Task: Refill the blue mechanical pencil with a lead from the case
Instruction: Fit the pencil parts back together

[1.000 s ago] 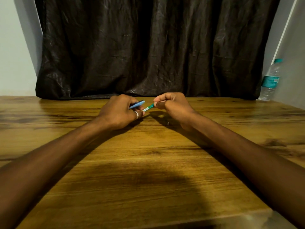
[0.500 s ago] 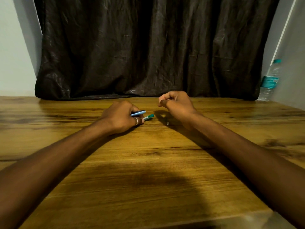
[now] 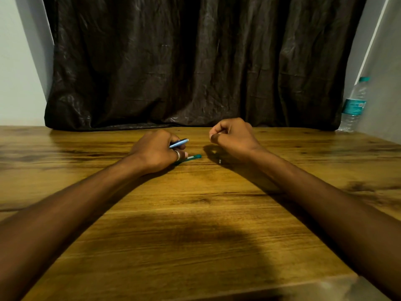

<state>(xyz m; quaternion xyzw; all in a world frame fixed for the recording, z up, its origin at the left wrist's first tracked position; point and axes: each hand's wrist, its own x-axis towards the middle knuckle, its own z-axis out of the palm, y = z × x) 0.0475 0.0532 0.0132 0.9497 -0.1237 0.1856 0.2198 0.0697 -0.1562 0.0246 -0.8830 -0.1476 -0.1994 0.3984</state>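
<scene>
Glossy, grained wood on the bench (image 3: 195,213). Dark, creased cloth with a faint sheen on the curtain (image 3: 195,61). Smooth blue plastic on the pencil (image 3: 179,143). Clear plastic on the bottle (image 3: 353,105). Shiny metal on the ring (image 3: 177,155).
</scene>
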